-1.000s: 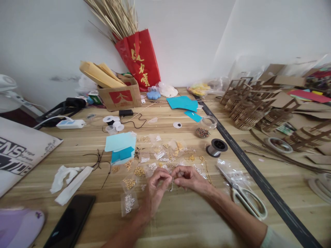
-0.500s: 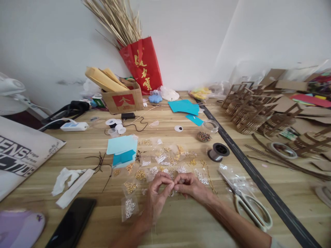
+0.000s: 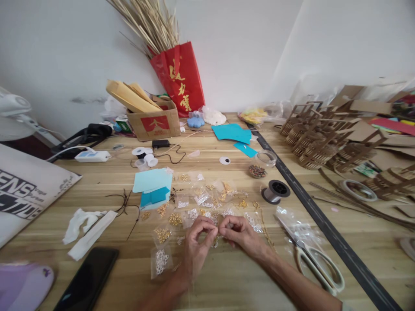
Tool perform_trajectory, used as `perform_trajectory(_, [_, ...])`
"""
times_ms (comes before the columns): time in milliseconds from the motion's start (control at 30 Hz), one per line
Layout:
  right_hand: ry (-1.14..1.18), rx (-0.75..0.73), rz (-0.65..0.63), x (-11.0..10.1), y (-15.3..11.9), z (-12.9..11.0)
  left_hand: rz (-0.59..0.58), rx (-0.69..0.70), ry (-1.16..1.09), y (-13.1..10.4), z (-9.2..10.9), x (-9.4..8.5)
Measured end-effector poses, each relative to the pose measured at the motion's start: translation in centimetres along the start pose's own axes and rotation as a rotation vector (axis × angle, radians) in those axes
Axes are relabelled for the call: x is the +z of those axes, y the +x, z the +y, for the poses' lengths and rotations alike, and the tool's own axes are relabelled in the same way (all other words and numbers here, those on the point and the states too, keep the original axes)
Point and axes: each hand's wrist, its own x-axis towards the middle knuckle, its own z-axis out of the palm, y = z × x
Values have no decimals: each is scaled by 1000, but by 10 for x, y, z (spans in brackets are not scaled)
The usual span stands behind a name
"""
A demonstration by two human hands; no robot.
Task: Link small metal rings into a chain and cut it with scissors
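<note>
Between phone and scissors, both hands near packets

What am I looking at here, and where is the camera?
There is no machine at work here: these are a person's bare hands. The picture comes from a camera worn on their head, looking forward and down. The left hand and right hand pinch with fingertips close together; anything between them is too small to make out. On the wooden table lie small clear bags of gold and silver pieces, a spool, scissors and a phone.
</note>
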Motion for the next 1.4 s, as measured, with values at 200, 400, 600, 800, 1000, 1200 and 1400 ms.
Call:
perform_trajectory(200, [-67,-17,26,2,-2,-5,13,-15,4,0,1,1])
perform_trajectory(400, [-74,-12,68,2,0,-4,29,-20,40,1,0,2])
perform_trajectory(600, [-77,2,90,2,1,-1,28,-53,43,1,2,3])
perform_trajectory(800, [-95,-2,83,2,-1,0,30,-68,58,0,4,4])
perform_trajectory(1000, [-98,4,92,0,-1,-1,53,-102,42,1,4,3])
perform_trajectory(1200, [-95,5,132,-2,0,-2,71,-118,-16,-7,25,3])
perform_trajectory(1400, [-87,20,125,-6,-2,6,-300,-42,-176,-27,71,19])
